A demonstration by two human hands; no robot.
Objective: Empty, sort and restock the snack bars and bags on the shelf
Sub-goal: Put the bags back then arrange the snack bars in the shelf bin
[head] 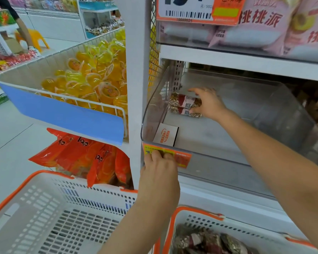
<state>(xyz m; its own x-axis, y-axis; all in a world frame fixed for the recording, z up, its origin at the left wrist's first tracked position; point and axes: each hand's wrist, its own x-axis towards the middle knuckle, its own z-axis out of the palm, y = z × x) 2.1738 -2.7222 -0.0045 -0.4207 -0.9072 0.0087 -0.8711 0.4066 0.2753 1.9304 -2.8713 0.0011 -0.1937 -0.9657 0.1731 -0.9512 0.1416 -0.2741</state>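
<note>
Two snack bars (184, 105) in clear wrappers with red labels lie side by side at the back left of a clear plastic shelf bin (292, 114). My right hand (208, 104) reaches into the bin and grips their right ends, fingers over the top bar and thumb under the lower one. My left hand (159, 173) holds the bin's front left corner, its fingers curled over the orange and yellow price label (182, 158). More snack bars (209, 241) lie in the right-hand white and orange basket (200, 214).
A second white and orange basket (44, 213) stands at lower left. A small white card (166, 136) lies in the bin. Left of the white upright are a wire bin of yellow jelly cups (92, 77) and red-orange bags (84, 158). Pink bags (264, 24) fill the shelf above.
</note>
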